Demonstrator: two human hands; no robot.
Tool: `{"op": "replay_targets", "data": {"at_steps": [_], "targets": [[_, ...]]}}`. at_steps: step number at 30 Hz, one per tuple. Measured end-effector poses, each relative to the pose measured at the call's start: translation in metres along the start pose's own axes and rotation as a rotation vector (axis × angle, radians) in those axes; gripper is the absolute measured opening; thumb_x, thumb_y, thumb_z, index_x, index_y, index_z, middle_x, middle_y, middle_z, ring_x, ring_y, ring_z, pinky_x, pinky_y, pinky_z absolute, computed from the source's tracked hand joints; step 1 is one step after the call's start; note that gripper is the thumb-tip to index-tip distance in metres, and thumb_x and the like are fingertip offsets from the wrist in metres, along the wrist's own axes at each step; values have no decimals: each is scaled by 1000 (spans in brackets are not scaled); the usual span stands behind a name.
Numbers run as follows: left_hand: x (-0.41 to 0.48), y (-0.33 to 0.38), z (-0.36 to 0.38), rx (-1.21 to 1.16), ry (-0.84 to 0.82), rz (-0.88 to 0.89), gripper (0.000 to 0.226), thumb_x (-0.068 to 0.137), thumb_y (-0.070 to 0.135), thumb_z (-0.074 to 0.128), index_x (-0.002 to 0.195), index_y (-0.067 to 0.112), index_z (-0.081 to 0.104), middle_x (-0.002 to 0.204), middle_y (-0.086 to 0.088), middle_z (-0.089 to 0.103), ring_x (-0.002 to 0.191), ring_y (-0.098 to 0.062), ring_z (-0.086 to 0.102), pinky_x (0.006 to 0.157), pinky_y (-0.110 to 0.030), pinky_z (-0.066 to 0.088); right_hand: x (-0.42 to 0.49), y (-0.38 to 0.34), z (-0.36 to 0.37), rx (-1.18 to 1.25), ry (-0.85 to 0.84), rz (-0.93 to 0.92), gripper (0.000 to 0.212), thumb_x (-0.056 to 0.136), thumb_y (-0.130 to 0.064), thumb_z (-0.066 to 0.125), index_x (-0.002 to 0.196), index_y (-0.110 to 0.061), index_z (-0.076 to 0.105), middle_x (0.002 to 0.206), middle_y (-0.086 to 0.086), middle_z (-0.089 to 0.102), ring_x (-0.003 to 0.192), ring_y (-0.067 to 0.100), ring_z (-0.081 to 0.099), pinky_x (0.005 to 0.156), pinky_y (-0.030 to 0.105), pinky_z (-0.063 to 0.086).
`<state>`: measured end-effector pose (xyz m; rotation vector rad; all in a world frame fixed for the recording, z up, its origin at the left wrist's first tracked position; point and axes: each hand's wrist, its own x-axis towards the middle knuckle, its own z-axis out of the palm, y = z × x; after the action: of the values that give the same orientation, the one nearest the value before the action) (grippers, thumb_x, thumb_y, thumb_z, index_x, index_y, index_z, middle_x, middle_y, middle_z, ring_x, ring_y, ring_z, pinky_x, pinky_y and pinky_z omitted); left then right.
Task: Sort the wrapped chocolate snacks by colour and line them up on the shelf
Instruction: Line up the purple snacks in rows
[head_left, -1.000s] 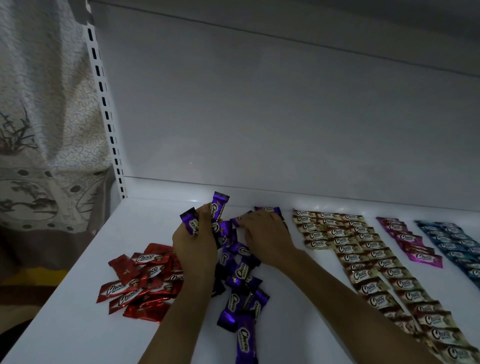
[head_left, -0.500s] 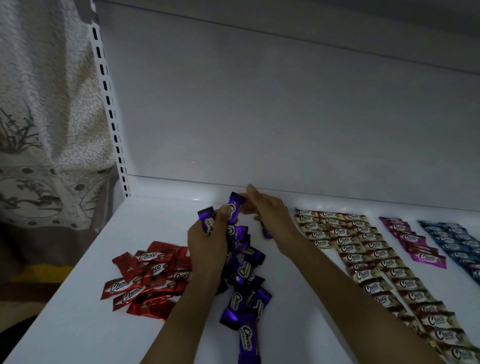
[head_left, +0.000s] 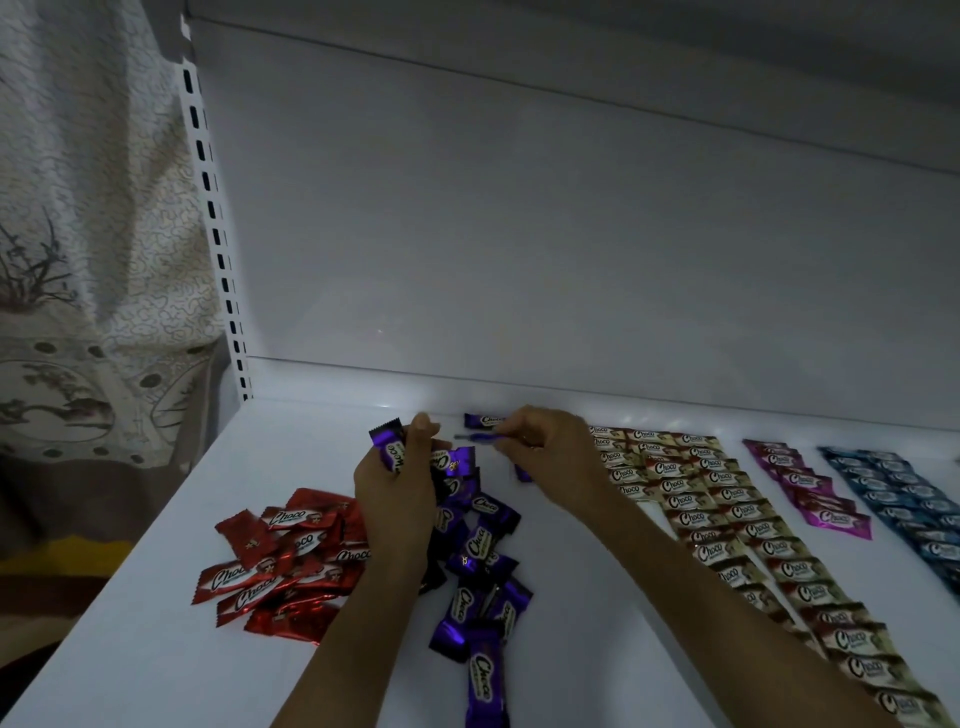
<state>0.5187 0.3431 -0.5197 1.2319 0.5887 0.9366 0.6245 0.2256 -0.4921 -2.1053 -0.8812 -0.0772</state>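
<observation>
A loose heap of purple wrapped snacks (head_left: 480, 545) lies mid-shelf, with a red heap (head_left: 283, 561) to its left. My left hand (head_left: 397, 488) is closed around purple snacks (head_left: 390, 448), one sticking up above the fingers. My right hand (head_left: 550, 449) pinches one purple snack (head_left: 475, 438) edge-on, just in front of a purple snack lying flat (head_left: 485, 420) by the back wall. Right of the hands run lined-up rows: cream (head_left: 727, 519), magenta (head_left: 810, 488) and blue (head_left: 904, 499).
The white shelf (head_left: 156, 649) ends at a back panel (head_left: 519, 234). A slotted upright (head_left: 215, 234) stands at the left rear corner, with a patterned curtain (head_left: 78, 260) beyond it. An upper shelf edge overhangs at top right.
My right hand has drawn back from the rear wall with a purple snack pinched in it; one purple snack now lies flat at the back. My left hand shifted slightly right.
</observation>
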Motion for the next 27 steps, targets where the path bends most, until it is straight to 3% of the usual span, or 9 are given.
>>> {"op": "replay_targets", "data": {"at_steps": [3,8,11,15,21,24,27], "targets": [[0,1,-2,-9,10,6,19,92,34,58,77,29,67,61,14,68,59,0,64,65,-25,47,-4,8,17,-238,-88,-128,14,83,-23,69,94,-15,75,92,-2,72,81,5,60,72,16,40],[0,2,-1,-8,22,16,19,92,34,57,77,29,67,59,17,67,58,3,63,62,-22,47,-3,13,16,-458,-176,-215,21,89,-19,59,104,-24,74,98,-3,72,94,16,59,89,30,41],[1,2,-1,0,35,45,19,94,33,56,77,31,66,58,19,65,57,4,61,63,-21,47,-6,9,14,-420,-67,-230,29,89,-7,51,109,-16,71,107,3,70,101,20,58,94,32,38],[3,1,-3,-43,94,46,18,93,34,56,78,31,66,58,16,65,57,6,61,54,-10,46,-14,6,26,-543,-233,-330,32,96,-18,44,123,-17,61,113,3,67,101,20,58,93,30,33],[4,0,-4,-54,102,16,18,94,36,56,80,30,67,61,15,67,58,2,63,58,-20,47,-8,15,35,-623,-230,-209,41,97,-20,39,138,-18,45,136,1,52,122,17,44,103,27,23],[4,0,-4,-54,107,16,19,93,37,57,80,30,68,63,9,66,59,-1,64,60,-24,49,-6,8,40,-490,-219,-185,42,98,-21,43,139,-15,45,132,8,53,118,22,49,100,32,36],[4,0,-5,-58,108,13,19,93,37,57,80,29,68,65,8,65,59,-4,63,60,-25,49,2,1,41,-558,-320,-168,39,98,-22,42,135,-11,48,116,13,51,101,23,49,79,33,43]]}}
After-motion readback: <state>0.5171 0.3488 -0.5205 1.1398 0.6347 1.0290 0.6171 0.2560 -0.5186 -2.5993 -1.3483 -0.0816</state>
